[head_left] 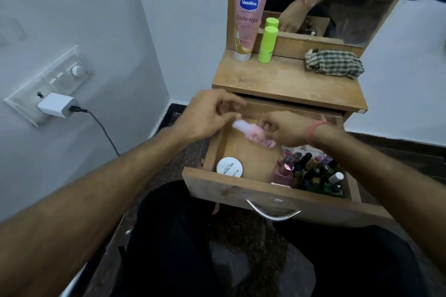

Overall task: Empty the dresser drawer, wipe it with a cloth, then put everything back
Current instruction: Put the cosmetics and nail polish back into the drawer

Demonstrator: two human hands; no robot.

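Gripped in the curled fingers of the right hand (284,129), a blurred pale pink bottle (253,134) is held over the open wooden drawer (241,194), while the left hand (207,116), loosely curled, holds nothing. "NAIL POLISH" is read on a round white lid (229,167) in the drawer beside clustered nail polish bottles (311,171). "Vaseline Gluta-Hya" is printed on the pink tube (248,19) standing by a checked cloth (334,64) on the dresser top (277,79).

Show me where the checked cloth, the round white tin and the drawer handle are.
checked cloth (334,63), head view, middle of the bundle
round white tin (229,167), head view, lid centre
drawer handle (271,212), head view, metal bar
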